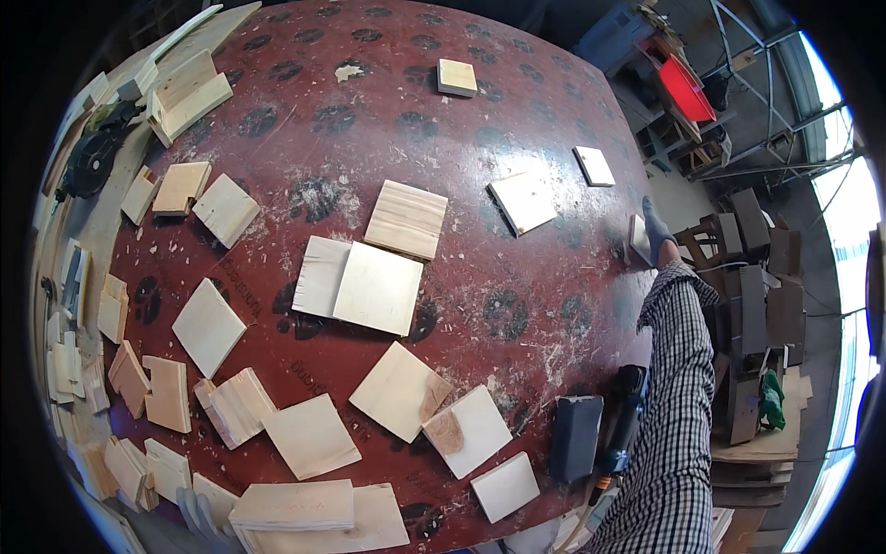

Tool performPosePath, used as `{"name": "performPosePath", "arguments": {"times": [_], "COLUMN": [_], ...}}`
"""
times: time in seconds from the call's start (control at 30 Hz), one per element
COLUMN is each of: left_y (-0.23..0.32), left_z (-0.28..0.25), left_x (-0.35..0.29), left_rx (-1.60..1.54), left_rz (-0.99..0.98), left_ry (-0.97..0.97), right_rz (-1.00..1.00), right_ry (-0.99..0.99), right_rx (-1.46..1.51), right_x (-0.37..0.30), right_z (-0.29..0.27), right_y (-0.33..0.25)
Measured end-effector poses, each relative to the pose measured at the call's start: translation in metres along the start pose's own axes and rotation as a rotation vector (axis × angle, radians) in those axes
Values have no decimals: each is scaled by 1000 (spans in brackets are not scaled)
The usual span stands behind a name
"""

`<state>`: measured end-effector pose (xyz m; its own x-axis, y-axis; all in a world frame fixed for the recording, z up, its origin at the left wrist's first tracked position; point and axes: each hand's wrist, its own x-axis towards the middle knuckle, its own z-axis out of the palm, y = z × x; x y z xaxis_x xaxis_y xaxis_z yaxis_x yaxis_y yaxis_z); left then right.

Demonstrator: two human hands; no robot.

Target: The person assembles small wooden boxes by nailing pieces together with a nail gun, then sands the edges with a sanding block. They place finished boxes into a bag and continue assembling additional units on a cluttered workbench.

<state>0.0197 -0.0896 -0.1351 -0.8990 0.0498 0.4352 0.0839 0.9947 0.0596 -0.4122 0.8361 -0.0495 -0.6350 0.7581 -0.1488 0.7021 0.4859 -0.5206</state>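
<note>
We hold our right hand (pixel 656 226) outstretched at a block (pixel 638 242) by the dark-lettered surface's right edge, left hand (pixel 203 517) apart beside boards (pixel 295 506), grips unclear.

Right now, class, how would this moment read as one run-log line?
right hand: at small wood block | left hand: beside stacked boards | red tabletop: wood pieces scattered

A small, pale block (pixel 638 239) sits at the right of the picture, partly hidden. At the lower left, a tan piece (pixel 216 497) lies beside a long board (pixel 293 505) on a bigger board (pixel 380 519).
</note>
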Motion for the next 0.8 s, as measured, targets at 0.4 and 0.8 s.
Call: {"name": "performPosePath", "arguments": {"times": [0.4, 0.8], "left_y": [-50, 50], "left_z": [14, -22], "left_x": [-34, 40], "left_rx": [87, -259], "left_rz": [39, -181], "left_ry": [-54, -73], "right_rz": [-626, -1005], "right_ry": [-216, -610], "right_rx": [-403, -749], "right_x": [-44, -339], "right_z": [99, 83], "right_y": [-134, -161]}}
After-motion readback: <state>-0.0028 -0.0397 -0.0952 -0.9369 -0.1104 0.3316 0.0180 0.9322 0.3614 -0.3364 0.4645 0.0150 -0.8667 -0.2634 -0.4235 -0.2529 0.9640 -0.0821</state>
